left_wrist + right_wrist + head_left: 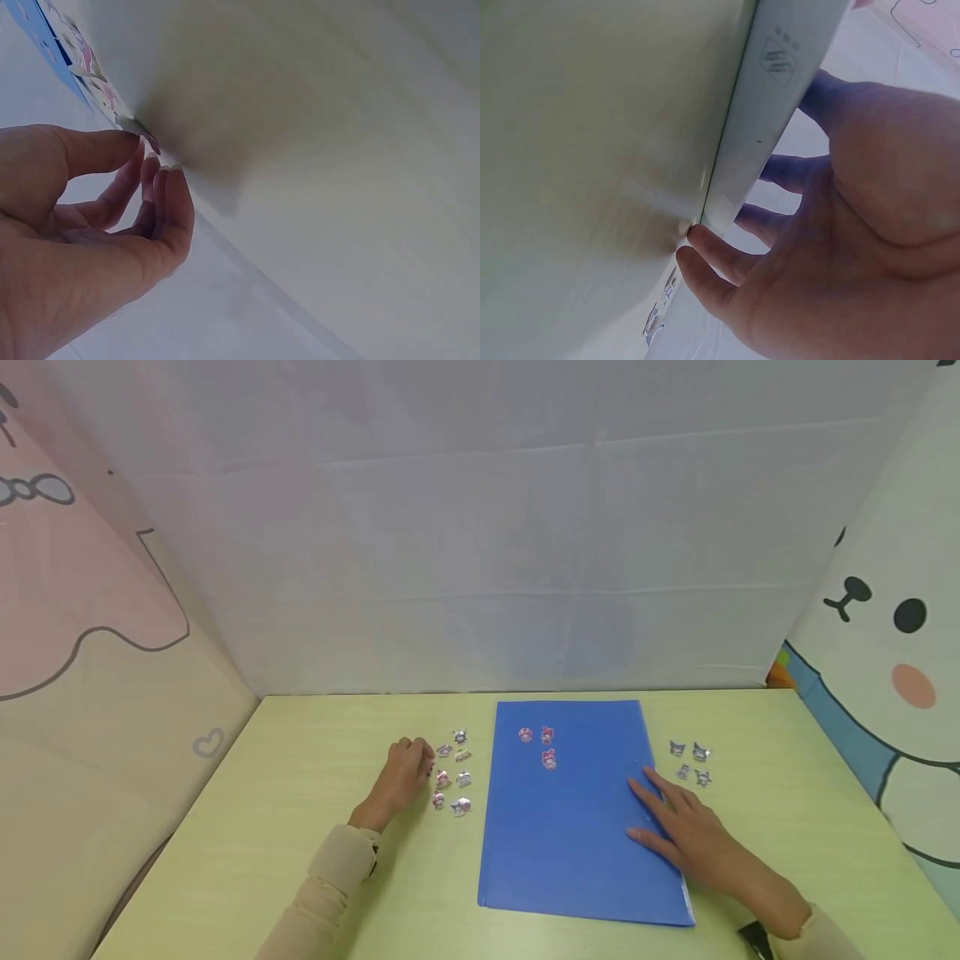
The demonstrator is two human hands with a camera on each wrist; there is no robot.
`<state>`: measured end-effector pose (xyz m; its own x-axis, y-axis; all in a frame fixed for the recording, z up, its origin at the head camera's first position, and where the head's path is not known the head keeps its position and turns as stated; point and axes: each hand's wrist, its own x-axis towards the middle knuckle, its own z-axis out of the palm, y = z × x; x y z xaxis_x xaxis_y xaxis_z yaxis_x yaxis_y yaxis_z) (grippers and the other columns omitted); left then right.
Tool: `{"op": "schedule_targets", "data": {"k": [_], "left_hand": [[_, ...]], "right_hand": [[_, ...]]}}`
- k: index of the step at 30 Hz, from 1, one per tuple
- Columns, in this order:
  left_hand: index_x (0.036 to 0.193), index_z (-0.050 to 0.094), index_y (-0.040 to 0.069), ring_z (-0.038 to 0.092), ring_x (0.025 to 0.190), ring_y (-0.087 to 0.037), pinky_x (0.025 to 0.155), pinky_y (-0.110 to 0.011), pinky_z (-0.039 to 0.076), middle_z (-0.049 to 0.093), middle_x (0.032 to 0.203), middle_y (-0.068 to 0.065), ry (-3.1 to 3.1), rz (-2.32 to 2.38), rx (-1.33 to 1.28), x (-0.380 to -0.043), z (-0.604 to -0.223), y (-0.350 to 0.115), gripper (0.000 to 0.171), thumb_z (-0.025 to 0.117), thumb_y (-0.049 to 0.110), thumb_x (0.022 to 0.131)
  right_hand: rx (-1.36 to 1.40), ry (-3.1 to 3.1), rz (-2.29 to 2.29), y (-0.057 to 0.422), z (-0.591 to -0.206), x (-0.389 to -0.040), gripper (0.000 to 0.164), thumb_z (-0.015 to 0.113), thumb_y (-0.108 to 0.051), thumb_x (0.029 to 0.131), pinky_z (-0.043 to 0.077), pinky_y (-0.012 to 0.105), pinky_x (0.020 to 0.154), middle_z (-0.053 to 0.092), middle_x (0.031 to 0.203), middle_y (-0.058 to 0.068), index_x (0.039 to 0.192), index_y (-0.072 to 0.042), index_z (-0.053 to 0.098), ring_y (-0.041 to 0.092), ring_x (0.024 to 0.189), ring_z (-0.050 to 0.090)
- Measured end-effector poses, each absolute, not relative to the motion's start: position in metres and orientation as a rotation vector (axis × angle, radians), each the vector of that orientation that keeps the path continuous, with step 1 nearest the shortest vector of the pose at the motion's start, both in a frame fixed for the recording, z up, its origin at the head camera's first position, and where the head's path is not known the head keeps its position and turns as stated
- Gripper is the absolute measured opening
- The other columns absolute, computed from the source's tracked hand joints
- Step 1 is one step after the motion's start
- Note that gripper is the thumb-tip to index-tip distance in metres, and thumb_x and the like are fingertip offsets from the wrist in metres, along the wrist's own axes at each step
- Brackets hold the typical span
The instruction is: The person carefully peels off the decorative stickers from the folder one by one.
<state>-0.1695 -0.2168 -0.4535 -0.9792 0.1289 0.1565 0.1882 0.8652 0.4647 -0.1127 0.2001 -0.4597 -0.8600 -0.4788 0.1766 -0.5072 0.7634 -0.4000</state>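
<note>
My left hand point(402, 774) is at the left group of small cartoon stickers point(442, 778). Its thumb and forefinger pinch one sticker point(139, 129) by the edge, just above the tabletop, as the left wrist view shows. A blue folder point(577, 852) lies flat in the middle of the table, with three pink and red stickers point(549, 760) on its upper left part. Spread over the folder's right edge is my right hand point(697, 839), fingers straight. In the right wrist view its fingertips reach past the folder's pale side point(754, 127) to the table.
Several purple and silver stickers point(702, 752) lie to the right of the folder. The pale yellow table point(247, 827) ends at a white cloth backdrop point(465, 568). Printed cartoon cloths point(915, 710) hang at both sides.
</note>
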Motion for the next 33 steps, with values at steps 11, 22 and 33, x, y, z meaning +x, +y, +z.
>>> {"op": "schedule_targets", "data": {"k": [11, 22, 33], "left_hand": [[0.101, 0.056, -0.001, 0.044, 0.09, -0.027, 0.071, -0.035, 0.043, 0.05, 0.092, -0.011, -2.893, -0.823, -0.26, -0.175, -0.45, -0.201, 0.01, 0.053, 0.004, 0.094], [0.102, 0.056, -0.001, 0.046, 0.091, -0.027, 0.073, -0.036, 0.044, 0.051, 0.092, -0.012, -2.877, -0.812, -0.283, -0.184, -0.449, -0.18, 0.012, 0.052, 0.006, 0.094], [0.101, 0.055, 0.001, 0.045, 0.088, -0.025, 0.072, -0.034, 0.042, 0.05, 0.09, -0.009, -2.847, -0.838, -0.37, -0.19, -0.451, -0.16, 0.01, 0.056, 0.009, 0.094]], "right_hand": [[0.793, -2.921, 0.685, 0.2, -0.46, -0.113, 0.062, 0.057, -0.039, 0.094, 0.032, 0.065, 0.094, 0.028, 0.148, 0.021, 0.143, -0.005, 0.04, 0.045, 0.128, 0.032], [0.815, -2.883, 0.666, 0.199, -0.461, -0.114, 0.061, 0.058, -0.038, 0.093, 0.033, 0.064, 0.093, 0.03, 0.147, 0.022, 0.142, -0.004, 0.041, 0.046, 0.127, 0.034], [0.805, -2.898, 0.652, 0.2, -0.46, -0.114, 0.061, 0.059, -0.038, 0.093, 0.034, 0.063, 0.094, 0.029, 0.147, 0.022, 0.142, -0.005, 0.042, 0.046, 0.127, 0.034]]}}
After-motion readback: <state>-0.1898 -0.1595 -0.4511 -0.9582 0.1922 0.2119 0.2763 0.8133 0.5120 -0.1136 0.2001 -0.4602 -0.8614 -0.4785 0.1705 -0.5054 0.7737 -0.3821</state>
